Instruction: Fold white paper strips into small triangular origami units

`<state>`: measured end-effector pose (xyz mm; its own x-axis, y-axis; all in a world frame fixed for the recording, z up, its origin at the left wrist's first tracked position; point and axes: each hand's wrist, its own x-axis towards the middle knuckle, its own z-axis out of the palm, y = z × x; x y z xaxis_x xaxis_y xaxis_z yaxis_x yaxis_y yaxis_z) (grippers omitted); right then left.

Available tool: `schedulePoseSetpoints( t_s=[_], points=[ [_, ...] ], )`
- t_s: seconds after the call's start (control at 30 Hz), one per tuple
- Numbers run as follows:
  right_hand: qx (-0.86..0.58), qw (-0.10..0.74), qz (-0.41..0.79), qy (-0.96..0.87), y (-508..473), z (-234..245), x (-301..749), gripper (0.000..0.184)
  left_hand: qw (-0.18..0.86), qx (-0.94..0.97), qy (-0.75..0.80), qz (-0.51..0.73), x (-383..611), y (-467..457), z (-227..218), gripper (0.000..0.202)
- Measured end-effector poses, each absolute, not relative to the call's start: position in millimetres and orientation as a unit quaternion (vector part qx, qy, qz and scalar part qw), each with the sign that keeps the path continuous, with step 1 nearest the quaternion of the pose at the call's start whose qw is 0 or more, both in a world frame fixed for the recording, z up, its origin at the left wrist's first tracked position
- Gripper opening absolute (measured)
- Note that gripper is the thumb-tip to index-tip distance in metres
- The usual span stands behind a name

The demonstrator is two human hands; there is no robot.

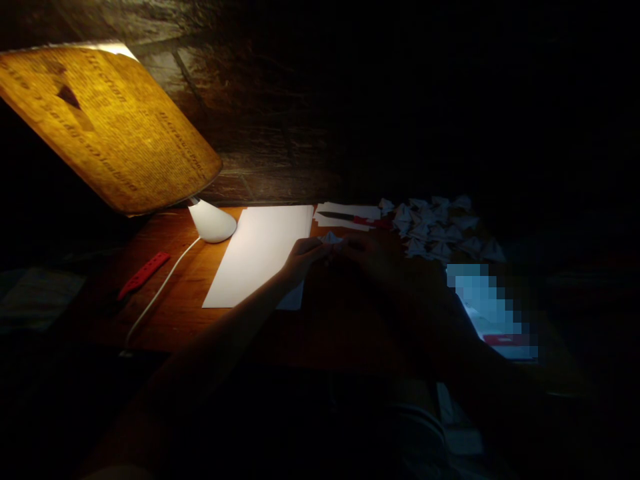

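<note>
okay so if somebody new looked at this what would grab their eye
Probably the glowing printed lampshade at the upper left, then the pixelated blue screen at the right. Between them, lamplit white paper lies on the table, and near the middle the left hand and right hand hold a small folded paper.

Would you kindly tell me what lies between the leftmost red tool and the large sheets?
In the head view, a white cord runs between them, with bare wood either side.
</note>
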<state>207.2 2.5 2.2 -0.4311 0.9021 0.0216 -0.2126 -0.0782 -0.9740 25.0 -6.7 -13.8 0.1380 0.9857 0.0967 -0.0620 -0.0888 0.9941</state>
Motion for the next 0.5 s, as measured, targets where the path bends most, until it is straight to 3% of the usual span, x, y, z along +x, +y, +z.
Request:
schedulePoseSetpoints(
  t_s=[0.5],
  points=[
    [-0.324, 0.424, 0.626, -0.569, 5.7, -4.5, 208.3, 0.044, 0.512, 0.550, 0.432, 0.499, 24.6, -6.2, -12.8, 0.045]
  ],
)
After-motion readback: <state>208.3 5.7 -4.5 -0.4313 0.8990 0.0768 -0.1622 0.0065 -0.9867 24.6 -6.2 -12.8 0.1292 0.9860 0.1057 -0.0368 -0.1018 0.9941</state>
